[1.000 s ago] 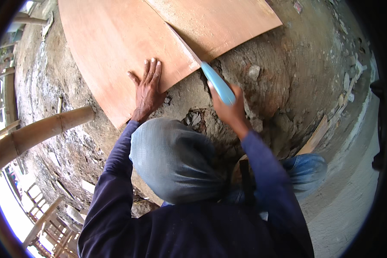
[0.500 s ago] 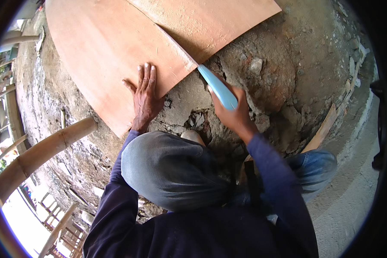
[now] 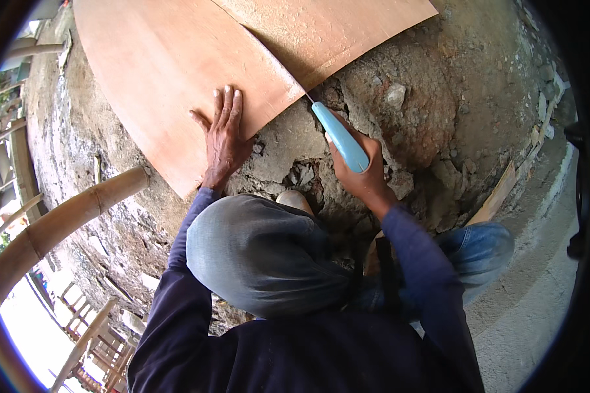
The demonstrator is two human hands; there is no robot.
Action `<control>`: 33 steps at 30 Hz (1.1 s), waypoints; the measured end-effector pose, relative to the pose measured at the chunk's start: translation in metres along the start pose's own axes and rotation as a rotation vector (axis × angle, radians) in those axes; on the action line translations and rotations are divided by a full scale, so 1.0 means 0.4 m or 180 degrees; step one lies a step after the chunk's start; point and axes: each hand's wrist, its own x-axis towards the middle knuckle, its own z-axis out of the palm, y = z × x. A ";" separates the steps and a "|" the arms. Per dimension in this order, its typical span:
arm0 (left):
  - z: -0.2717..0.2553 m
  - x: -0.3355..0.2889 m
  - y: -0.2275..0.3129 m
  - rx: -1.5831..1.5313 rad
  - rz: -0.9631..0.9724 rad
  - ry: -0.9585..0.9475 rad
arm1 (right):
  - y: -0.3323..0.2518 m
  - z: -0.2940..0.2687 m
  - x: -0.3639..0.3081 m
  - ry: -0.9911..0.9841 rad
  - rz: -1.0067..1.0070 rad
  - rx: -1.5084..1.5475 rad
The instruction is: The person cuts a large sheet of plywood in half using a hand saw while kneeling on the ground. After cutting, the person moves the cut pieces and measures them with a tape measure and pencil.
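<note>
A thin brown plywood sheet [image 3: 157,72] spans the top of the view, split by a long cut running away from its near edge. My right hand [image 3: 362,167] grips the light blue handle of a handsaw [image 3: 339,136], just off that near edge. Only a short bit of the blade shows by the handle; the rest lies along the cut or under the sheet. Flat on the plywood, left of the cut, my left hand [image 3: 226,141] presses down with fingers stretched out. Sawdust dots the part of the sheet right of the cut.
Rough, broken ground with stones [image 3: 395,96] lies below and right of the sheet. A thick bamboo pole [image 3: 65,219] juts in from the left. My bent knee [image 3: 255,255] is close below my left hand. A wooden strip [image 3: 495,193] lies beside the concrete at right.
My right hand has drawn the saw slightly back toward me and right, so a little blade shows past the edge. The left hand stays on the sheet.
</note>
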 end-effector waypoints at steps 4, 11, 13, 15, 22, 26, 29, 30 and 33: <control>-0.010 0.009 0.020 0.0056 -0.0026 0.0152 | 0.002 -0.003 0.014 0.0143 0.0134 -0.0133; 0.069 -0.150 0.294 -0.3642 -0.2169 -0.0069 | -0.040 0.001 0.039 0.0112 0.0167 -0.0190; 0.100 -0.130 0.305 -0.4881 -0.2845 0.0116 | -0.031 -0.001 0.008 0.0170 0.0140 -0.0145; 0.127 -0.076 0.291 -0.6054 -0.2750 0.0619 | -0.044 -0.035 -0.068 0.0124 0.0321 -0.0121; 0.160 0.043 0.214 -0.6837 -0.2890 0.1311 | -0.219 -0.221 -0.368 0.0109 0.0409 -0.0574; 0.171 0.040 0.220 -0.6886 -0.2815 0.1384 | -0.143 -0.110 -0.131 0.0042 0.0689 -0.0172; 0.171 0.044 0.217 -0.6808 -0.2681 0.1528 | -0.082 -0.018 0.016 0.0022 -0.0065 -0.0489; 0.170 0.044 0.216 -0.6788 -0.2817 0.1496 | -0.083 -0.020 0.007 0.0037 0.0408 -0.0434; 0.172 0.045 0.213 -0.6798 -0.2655 0.1496 | -0.137 -0.102 -0.145 0.0056 0.0726 -0.0261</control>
